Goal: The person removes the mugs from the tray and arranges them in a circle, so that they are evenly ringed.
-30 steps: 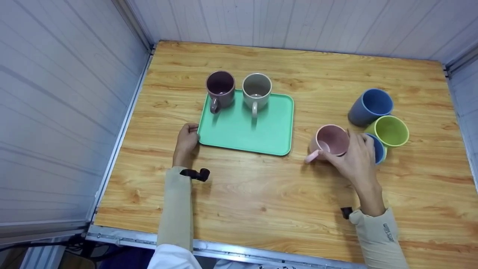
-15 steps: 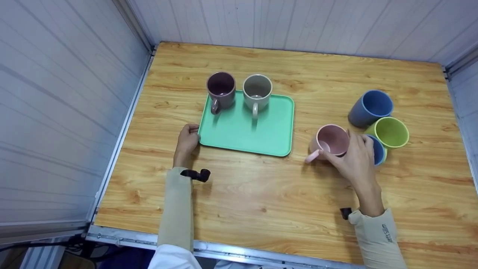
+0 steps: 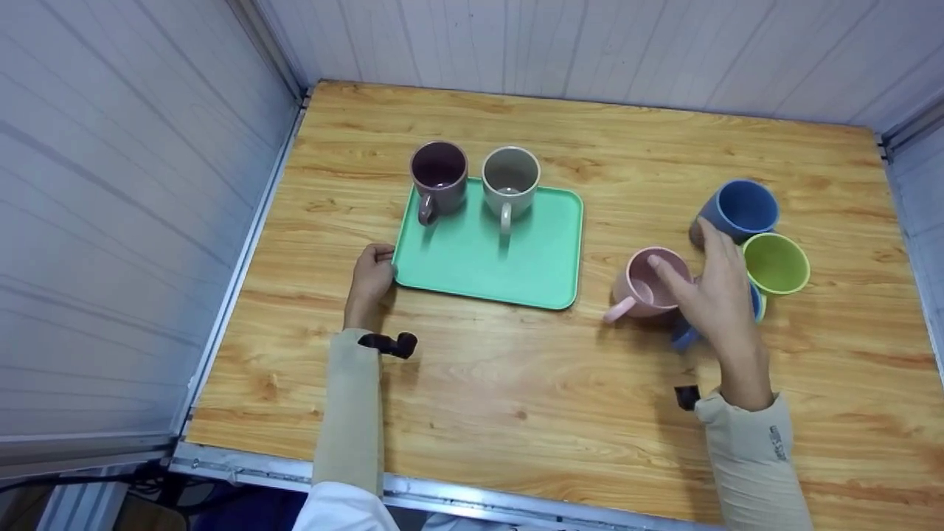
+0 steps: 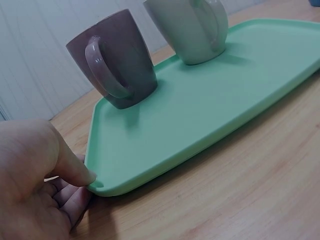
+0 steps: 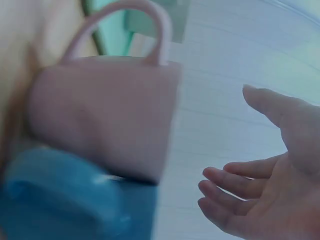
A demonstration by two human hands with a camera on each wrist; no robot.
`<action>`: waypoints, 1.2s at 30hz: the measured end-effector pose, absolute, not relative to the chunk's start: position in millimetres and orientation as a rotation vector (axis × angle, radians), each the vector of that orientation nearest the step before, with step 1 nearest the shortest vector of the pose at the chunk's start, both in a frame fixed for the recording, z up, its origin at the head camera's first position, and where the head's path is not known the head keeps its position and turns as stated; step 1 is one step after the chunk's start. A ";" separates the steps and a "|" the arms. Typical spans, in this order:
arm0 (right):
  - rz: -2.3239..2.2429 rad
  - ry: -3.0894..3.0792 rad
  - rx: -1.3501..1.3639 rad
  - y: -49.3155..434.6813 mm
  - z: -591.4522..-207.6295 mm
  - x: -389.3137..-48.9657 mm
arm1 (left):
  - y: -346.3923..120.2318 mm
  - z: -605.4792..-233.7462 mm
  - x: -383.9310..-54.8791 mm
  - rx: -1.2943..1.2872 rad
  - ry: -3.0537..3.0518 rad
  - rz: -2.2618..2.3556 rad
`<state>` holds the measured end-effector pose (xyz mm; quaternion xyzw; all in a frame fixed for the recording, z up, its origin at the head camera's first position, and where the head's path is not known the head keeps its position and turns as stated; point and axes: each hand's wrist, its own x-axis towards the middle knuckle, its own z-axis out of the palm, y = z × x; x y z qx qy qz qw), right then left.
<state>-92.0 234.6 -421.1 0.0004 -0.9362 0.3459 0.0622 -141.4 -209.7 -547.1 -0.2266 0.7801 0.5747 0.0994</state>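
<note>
My left hand (image 3: pixel 371 278) grips the near-left corner of a green tray (image 3: pixel 487 273). In the left wrist view the thumb lies on the tray's rim, with the other fingers curled by its outer edge. A dark purple mug (image 3: pixel 442 195) and a grey mug (image 3: pixel 511 199) stand upright along the tray's far side. My right hand (image 3: pixel 715 295) is raised above the mugs on the right, fingers spread and holding nothing. Below it are a pink mug (image 5: pixel 105 112), its handle toward the tray, and a blue mug (image 5: pixel 60 192), partly hidden in the head view.
Behind the right hand stand another blue mug (image 3: pixel 745 206) and a yellow-green mug (image 3: pixel 778 265), close together. The wooden table (image 3: pixel 501 398) has panel walls at the back and sides, and a metal rail (image 3: pixel 472 505) along its front edge.
My right hand has let go of the pink mug and moved up and slightly right, its fingers opening. The pink mug stays on the table. My left hand keeps its grip on the tray.
</note>
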 end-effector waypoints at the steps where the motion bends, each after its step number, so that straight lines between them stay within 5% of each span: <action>1: 1.065 -2.814 0.012 233.3 -417.4 -95.3 | -209.8 -547.0 -141.6 -0.669 2.307 1.696; 15: 1.289 -2.784 0.188 196.0 -398.1 -153.6 | -206.6 -543.1 -145.7 -0.725 2.267 1.700; 36: 1.612 -2.824 0.422 135.2 -448.7 -231.5 | -208.2 -546.1 -141.6 -0.712 2.281 1.730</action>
